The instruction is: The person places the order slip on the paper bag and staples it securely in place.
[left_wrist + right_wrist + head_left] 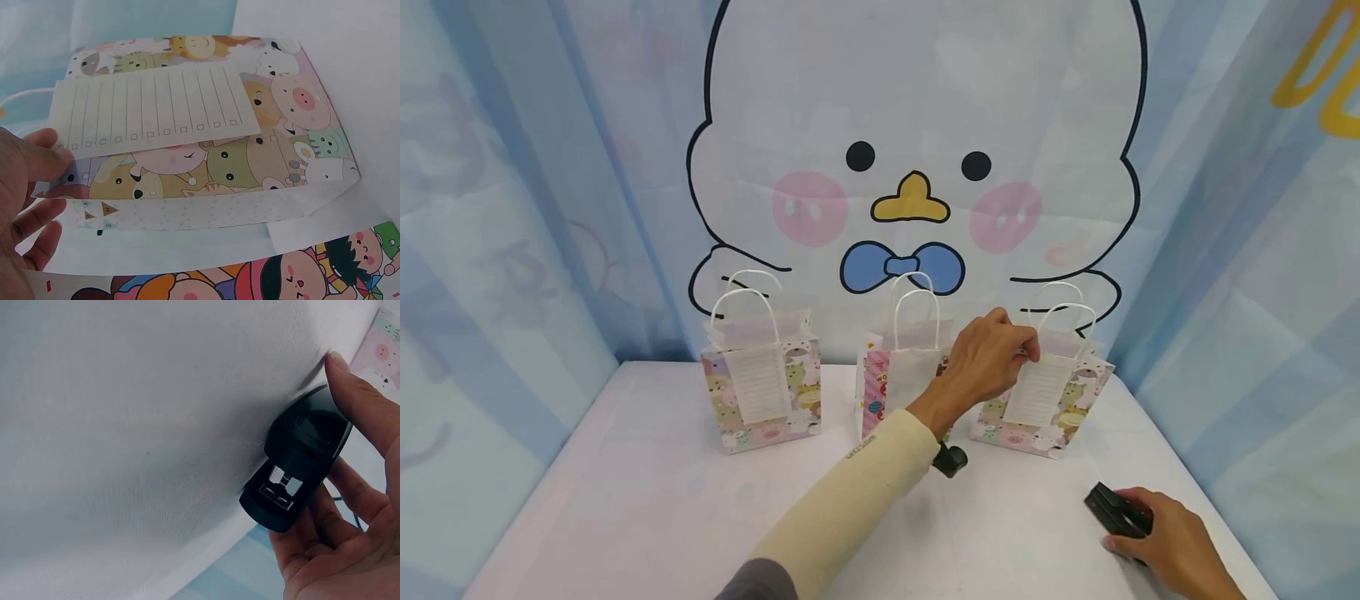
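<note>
My left hand (992,354) reaches across to the right-hand paper bag (1086,400), which has cartoon animals on it and white handles. Between thumb and fingers, it pinches a lined white paper slip (156,112) at the bag's top edge. The slip lies flat against the bag's front, with a row of small boxes down one side. At the table's right front, my right hand (1180,537) holds a black stapler (1120,512), thumb on one side and fingers on the other. The right wrist view shows the metal end of the stapler (281,484) close to the white surface.
A matching animal bag (805,383) with a lined slip (758,383) on its front stands at the left. The middle bag (875,387), pink and colourful, is partly hidden by my left arm. Behind the white table (647,500) hangs a cartoon-printed curtain (917,100).
</note>
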The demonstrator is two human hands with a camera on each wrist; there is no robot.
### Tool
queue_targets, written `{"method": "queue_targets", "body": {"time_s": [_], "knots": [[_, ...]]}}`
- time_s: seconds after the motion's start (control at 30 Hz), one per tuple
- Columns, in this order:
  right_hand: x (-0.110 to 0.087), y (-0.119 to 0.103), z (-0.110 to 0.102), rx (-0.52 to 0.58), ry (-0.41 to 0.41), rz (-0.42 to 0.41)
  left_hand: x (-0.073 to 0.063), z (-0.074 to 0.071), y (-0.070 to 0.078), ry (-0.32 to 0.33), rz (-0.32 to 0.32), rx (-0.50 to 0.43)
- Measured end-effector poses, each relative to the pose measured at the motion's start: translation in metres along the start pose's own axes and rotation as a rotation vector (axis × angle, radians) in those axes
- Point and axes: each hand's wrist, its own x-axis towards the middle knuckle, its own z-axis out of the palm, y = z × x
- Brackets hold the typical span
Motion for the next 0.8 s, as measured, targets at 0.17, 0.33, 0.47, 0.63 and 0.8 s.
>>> {"method": "queue_targets", "body": {"time_s": [0.17,0.33,0.47,0.63,0.8], "knots": [[0.002,0.001,0.0,-0.023,0.008,-0.011,0.0,0.001,0.0,-0.004,-0.006,-0.003],[0.001,-0.004,-0.001,-0.025,0.018,-0.019,0.001,0.001,0.0,-0.008,-0.007,-0.001],[-0.003,-0.015,-0.005,0.023,0.077,-0.058,0.0,0.0,0.001,-0.01,-0.003,0.002],[-0.007,-0.032,-0.015,0.112,0.201,-0.122,0.0,0.0,0.001,-0.009,-0.008,0.004],[-0.01,-0.051,-0.024,0.214,0.271,-0.17,0.0,0.0,0.001,-0.008,-0.011,0.008]]}}
